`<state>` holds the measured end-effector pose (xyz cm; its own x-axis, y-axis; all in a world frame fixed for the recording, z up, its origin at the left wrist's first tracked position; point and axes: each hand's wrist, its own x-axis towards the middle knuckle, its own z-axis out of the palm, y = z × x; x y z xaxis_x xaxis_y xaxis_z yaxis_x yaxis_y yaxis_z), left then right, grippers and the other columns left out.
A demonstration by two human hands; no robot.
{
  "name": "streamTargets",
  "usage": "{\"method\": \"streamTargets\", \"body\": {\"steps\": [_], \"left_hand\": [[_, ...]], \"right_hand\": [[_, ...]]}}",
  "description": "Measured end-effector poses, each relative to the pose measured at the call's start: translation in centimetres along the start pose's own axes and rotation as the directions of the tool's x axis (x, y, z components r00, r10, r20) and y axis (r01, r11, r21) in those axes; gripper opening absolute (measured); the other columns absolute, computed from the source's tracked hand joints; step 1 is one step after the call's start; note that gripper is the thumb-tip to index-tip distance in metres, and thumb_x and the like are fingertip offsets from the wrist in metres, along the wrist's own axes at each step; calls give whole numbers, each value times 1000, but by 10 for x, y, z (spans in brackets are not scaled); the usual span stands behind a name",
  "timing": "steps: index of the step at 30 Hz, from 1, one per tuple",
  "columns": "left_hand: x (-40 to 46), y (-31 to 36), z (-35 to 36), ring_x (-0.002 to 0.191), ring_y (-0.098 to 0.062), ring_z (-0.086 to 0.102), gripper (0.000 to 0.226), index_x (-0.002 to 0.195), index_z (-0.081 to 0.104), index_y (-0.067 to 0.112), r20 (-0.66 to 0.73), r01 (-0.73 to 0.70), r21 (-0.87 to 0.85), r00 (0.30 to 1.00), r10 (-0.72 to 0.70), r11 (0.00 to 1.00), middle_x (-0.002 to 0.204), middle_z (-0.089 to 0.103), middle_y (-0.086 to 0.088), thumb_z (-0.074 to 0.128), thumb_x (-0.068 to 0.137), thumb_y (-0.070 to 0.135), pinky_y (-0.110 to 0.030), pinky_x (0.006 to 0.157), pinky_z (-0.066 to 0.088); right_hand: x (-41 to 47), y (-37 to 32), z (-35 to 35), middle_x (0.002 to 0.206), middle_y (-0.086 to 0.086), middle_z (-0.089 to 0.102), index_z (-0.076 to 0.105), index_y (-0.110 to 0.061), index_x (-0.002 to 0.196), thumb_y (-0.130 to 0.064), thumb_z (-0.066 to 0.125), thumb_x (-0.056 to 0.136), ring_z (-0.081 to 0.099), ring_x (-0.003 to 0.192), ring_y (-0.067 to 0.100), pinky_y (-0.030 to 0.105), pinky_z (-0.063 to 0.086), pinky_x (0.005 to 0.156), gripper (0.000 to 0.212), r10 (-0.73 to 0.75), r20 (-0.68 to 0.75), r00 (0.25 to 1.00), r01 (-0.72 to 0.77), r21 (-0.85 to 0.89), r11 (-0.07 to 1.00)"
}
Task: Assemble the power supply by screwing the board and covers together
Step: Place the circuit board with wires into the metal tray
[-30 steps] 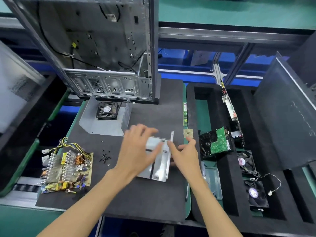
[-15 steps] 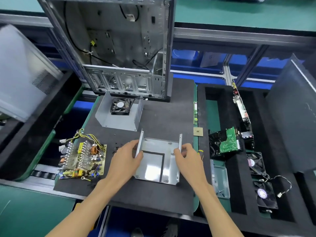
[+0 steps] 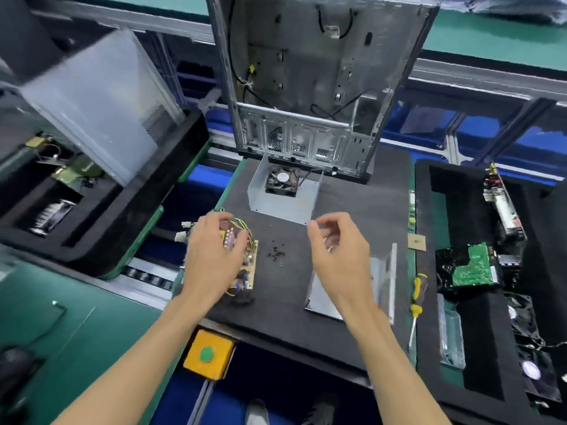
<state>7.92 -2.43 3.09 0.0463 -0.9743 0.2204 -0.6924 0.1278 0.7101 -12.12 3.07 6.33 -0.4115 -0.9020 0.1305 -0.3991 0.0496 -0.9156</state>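
The power supply board (image 3: 249, 269), with yellow wires and capacitors, lies at the left edge of the black mat (image 3: 276, 311). My left hand (image 3: 213, 259) covers it, fingers curled down around its top. The flat silver cover (image 3: 385, 271) with two upright side walls rests on the mat to the right. My right hand (image 3: 340, 262) hovers above it, fingers loosely curled and holding nothing. A second silver cover (image 3: 285, 204) with a black fan (image 3: 282, 180) stands farther back. Small black screws (image 3: 276, 254) lie scattered between my hands.
An open computer case (image 3: 306, 87) stands upright behind the mat. A yellow-handled screwdriver (image 3: 416, 297) lies at the mat's right edge. The foam tray (image 3: 426, 271) on the right holds a green drive board (image 3: 472, 268) and fans. A yellow button box (image 3: 207, 354) sits below.
Both hands let go of the flat silver cover. My left hand moved left onto the power supply board, and my right hand lifted above the cover. The view shifted left.
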Motion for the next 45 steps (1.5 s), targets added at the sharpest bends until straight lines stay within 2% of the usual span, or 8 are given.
{"method": "streamTargets", "body": {"steps": [5,11,16,26,31,37,42,45], "left_hand": [[5,-65,-43,112,-30,48,52,122,52,15,-10,215,197,976,-218,957,115,55,-8,72,85,46,-44,96,41],[4,-103,-39,122,-30,53,79,144,40,22,283,468,160,822,-495,869,127,55,-11,68,83,63,-43,96,45],[4,-103,-30,112,-22,57,76,134,43,31,335,467,82,819,-466,880,114,54,3,70,75,71,-39,89,46],[9,-99,-36,93,-21,62,51,106,49,31,275,500,-9,834,-479,866,91,59,10,80,70,48,-44,85,53],[10,-98,-57,66,-16,62,37,87,60,35,259,500,-191,856,-448,845,77,71,4,76,58,51,-35,61,50],[22,-66,-80,47,-3,49,39,81,65,26,261,409,-274,903,-342,871,66,70,10,76,54,52,-25,48,43],[34,-19,-95,53,-8,51,36,78,62,22,271,306,-344,938,-218,888,64,69,5,80,57,46,-32,57,46],[40,16,-93,60,-12,57,37,80,62,25,301,262,-375,942,-151,889,72,70,-3,82,57,46,-38,60,51]], "right_hand": [[-5,-11,93,104,-3,65,59,-20,124,-44,60,98,63,96,16,39,52,86,35,162,339,927,-111,-165,980],[-19,2,138,137,12,50,41,-14,143,-43,57,100,49,126,30,33,35,88,55,317,387,866,-201,-313,928],[-22,7,140,133,11,46,37,-22,138,-42,65,95,42,126,28,33,34,89,55,318,360,877,-220,-286,933],[-25,9,143,132,3,47,35,-33,134,-47,71,91,50,121,20,42,48,104,57,341,287,895,-340,-55,939],[-16,-5,131,119,-1,53,49,-31,142,-51,63,96,59,94,2,7,47,76,52,276,251,928,-292,30,956],[-8,-29,114,109,-6,50,55,-38,100,-46,66,95,51,109,11,28,46,91,14,167,172,971,-183,83,980],[-2,-47,77,95,-11,67,51,-41,108,-51,64,96,61,76,-5,18,51,69,20,149,200,968,-196,240,951],[1,-53,52,106,-28,66,46,-56,112,-62,60,91,64,91,-9,23,53,82,26,131,225,966,-199,317,927]]}}
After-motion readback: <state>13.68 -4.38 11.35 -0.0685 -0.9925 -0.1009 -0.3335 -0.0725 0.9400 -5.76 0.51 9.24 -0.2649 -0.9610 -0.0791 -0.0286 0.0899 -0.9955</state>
